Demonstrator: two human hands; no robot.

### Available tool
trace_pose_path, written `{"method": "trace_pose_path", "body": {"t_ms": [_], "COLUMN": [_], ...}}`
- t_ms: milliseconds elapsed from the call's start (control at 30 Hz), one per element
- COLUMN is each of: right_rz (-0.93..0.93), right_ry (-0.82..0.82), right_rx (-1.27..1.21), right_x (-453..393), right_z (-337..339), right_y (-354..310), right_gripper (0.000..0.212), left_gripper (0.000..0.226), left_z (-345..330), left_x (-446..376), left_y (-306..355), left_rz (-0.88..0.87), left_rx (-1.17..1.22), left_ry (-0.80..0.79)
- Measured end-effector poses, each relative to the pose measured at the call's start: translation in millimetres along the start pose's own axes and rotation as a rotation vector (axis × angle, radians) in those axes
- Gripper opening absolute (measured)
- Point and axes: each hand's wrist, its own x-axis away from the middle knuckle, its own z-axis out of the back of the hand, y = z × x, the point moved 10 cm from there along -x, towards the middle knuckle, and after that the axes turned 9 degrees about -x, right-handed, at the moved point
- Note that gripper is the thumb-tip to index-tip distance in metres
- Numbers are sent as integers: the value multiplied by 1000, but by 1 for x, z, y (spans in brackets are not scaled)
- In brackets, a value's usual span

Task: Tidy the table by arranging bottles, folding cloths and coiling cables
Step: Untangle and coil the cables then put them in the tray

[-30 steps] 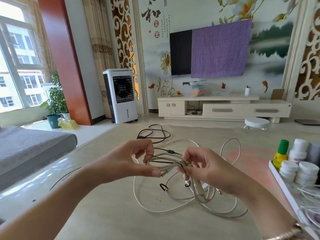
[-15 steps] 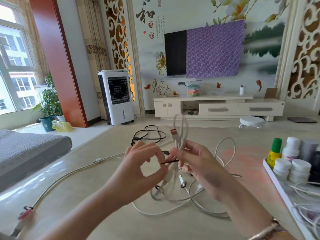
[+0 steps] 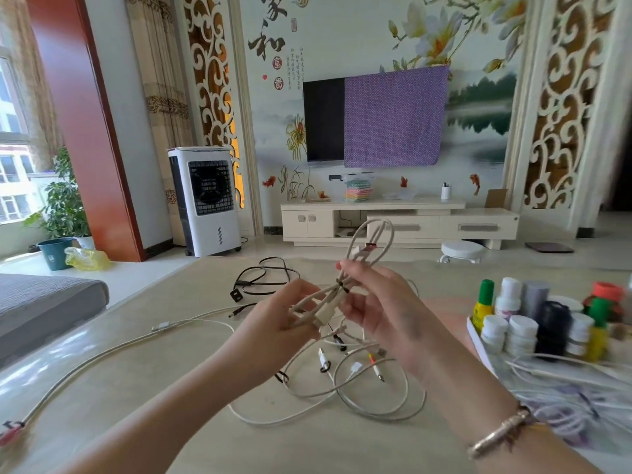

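While both hands are raised above the bench (image 3: 143,388), the right hand (image 3: 383,313) pinches a bundled white cable (image 3: 367,248) at its black tie, loop standing upright, and the left hand (image 3: 284,323) grips the bundle's lower end. More white cables (image 3: 342,395) lie tangled on the bench beneath; bottles (image 3: 519,323) stand grouped at the right
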Motion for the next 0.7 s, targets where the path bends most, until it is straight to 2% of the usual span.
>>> {"method": "trace_pose_path", "body": {"t_ms": [100, 167, 267, 333, 367, 467, 567, 633, 700], "right_rz": [37, 68, 98, 67, 48, 25, 77, 76, -27], "right_ry": [179, 285, 412, 420, 414, 430, 558, 716, 852], "right_rx": [87, 176, 251, 199, 161, 123, 215, 405, 833], "right_x": [19, 38, 85, 113, 129, 163, 182, 187, 188], "right_z": [36, 64, 114, 140, 152, 186, 229, 258, 283], "right_y": [-35, -64, -106, -118, -123, -132, -146, -152, -155], "right_gripper": [17, 22, 42, 62, 64, 60, 58, 40, 23], "left_gripper": [25, 29, 40, 43, 43, 40, 43, 51, 68], "left_z": [-24, -39, -80, -113, -134, -186, -230, -257, -281], "left_x": [-6, -11, -20, -29, -34, -50, -57, -58, -61], "left_y": [41, 74, 119, 137, 147, 160, 163, 157, 147], "left_rz": [-127, -259, -377, -393, -402, -403, -405, -378, -306], "left_rx": [-120, -239, -379, -417, -425, -493, -621, -644, -623], "left_ry": [-52, -20, -3, -44, -82, -169, -250, -326, -424]}}
